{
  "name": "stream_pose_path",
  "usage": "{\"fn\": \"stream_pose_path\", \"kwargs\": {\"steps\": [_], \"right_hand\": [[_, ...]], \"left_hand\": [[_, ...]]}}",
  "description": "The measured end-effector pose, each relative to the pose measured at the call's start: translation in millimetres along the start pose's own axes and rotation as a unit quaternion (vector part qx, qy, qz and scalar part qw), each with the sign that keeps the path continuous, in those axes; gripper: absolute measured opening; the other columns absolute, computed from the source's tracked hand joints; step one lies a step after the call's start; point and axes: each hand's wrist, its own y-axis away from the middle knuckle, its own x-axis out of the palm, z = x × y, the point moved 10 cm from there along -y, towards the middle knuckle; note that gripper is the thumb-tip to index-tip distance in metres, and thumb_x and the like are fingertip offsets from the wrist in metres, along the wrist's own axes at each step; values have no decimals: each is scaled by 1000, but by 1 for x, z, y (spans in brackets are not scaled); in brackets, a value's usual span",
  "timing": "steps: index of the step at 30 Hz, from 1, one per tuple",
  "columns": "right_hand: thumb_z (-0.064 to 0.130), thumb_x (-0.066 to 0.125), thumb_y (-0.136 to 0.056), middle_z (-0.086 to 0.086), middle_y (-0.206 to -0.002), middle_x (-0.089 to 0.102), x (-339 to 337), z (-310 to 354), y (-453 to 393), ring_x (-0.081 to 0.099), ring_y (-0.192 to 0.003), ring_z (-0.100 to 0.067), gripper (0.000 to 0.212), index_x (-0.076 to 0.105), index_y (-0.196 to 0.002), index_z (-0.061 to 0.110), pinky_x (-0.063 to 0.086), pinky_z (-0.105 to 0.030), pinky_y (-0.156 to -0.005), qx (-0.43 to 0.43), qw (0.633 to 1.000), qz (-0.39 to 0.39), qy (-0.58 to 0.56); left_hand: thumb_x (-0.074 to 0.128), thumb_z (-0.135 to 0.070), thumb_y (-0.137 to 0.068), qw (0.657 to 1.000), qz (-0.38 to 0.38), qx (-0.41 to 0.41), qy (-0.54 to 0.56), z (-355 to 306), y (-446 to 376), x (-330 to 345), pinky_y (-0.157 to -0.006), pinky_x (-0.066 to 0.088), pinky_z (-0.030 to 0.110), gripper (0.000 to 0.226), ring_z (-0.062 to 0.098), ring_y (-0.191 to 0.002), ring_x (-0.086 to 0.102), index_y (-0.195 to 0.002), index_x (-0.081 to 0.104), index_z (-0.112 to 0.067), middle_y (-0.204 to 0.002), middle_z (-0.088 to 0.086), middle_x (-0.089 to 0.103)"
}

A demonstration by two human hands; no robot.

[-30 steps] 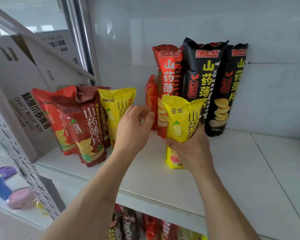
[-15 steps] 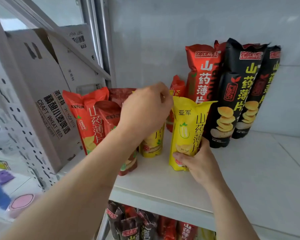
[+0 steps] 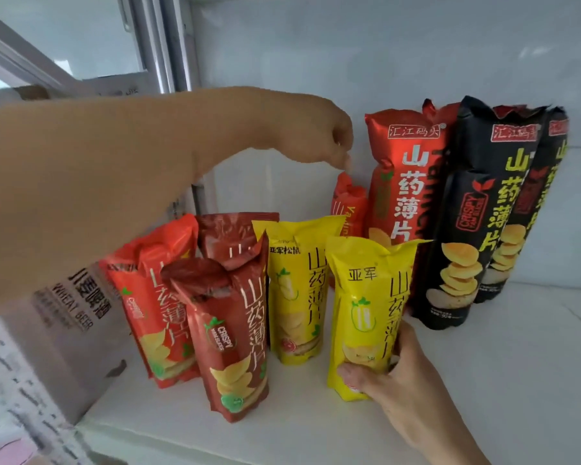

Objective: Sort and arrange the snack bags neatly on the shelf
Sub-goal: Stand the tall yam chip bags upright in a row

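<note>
Yellow foil, crinkled and puffed: the front bag (image 3: 366,317) is stood upright on the white shelf (image 3: 483,380), held low by the right hand (image 3: 393,374), whose fingers (image 3: 353,372) are curled round its base.

- Second yellow bag (image 3: 297,290): just left of the front bag and behind it.
- Dark red bags (image 3: 230,333): further left; orange-red bag (image 3: 155,307) beyond them.
- Tall red bag (image 3: 406,176) and black bags (image 3: 473,213): behind and right of the front bag, against the wall.
- Small red bag (image 3: 348,209): behind the front bag; its top crimp appears pinched by the left hand (image 3: 312,129), the contact partly hidden.

Handling, as judged: light, air-filled, slippery film, brittle contents. A hold at the crimp or a loose hold round the base is advised; squeezing is to be avoided.
</note>
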Motion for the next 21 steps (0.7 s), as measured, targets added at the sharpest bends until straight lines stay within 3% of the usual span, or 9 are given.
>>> {"fn": "stream_pose_path", "kwargs": {"steps": [5, 7, 10, 14, 18, 21], "right_hand": [[63, 79, -34, 29, -111, 60, 7, 5, -2, 57, -101, 8, 89, 36, -112, 64, 50, -22, -84, 22, 999, -4, 26], [64, 80, -33, 30, -110, 60, 11, 6, -4, 58, -101, 8, 95, 35, -116, 62, 51, -21, -85, 33, 999, 1, 34], [64, 83, -34, 29, -109, 62, 13, 1, -5, 62, -100, 5, 98, 37, -120, 57, 52, -21, -85, 48, 998, 4, 37], [59, 86, -34, 43, -105, 57, 14, 2, -6, 63, -95, 9, 101, 37, -122, 52, 55, -21, -83, 44, 999, 11, 17], [58, 85, -34, 46, -103, 54, 14, 5, -9, 63, -93, 12, 98, 36, -119, 54, 53, -15, -78, 37, 999, 11, 17], [56, 86, -36, 42, -103, 58, 12, 1, -9, 65, -94, 6, 95, 38, -118, 56, 56, -26, -85, 36, 999, 4, 12]], "left_hand": [[61, -47, -95, 994, 85, 65, -34, 3, -49, 42, -98, 39, 30, 62, 20, -128, 48, -148, 43, -20, -148, 1, 47], [65, -48, -92, 989, 112, 81, -55, 8, -68, 63, -104, 39, 32, 73, 24, -135, 45, -152, 37, -18, -154, 4, 42], [77, -48, -83, 985, 112, 108, -72, 11, -92, 83, -113, 38, 41, 98, 29, -141, 40, -157, 23, -13, -159, 10, 33], [87, -45, -72, 982, 126, 120, -67, 17, -109, 99, -117, 35, 38, 121, 27, -146, 34, -159, 10, -11, -163, 9, 26], [83, -55, -71, 971, 116, 150, -145, 12, -113, 108, -108, 42, 39, 105, 33, -132, 45, -154, 31, -17, -145, 11, 43], [79, -58, -73, 970, 126, 161, -136, 6, -108, 109, -96, 48, 38, 80, 27, -115, 54, -136, 52, -17, -123, 5, 51]]}}
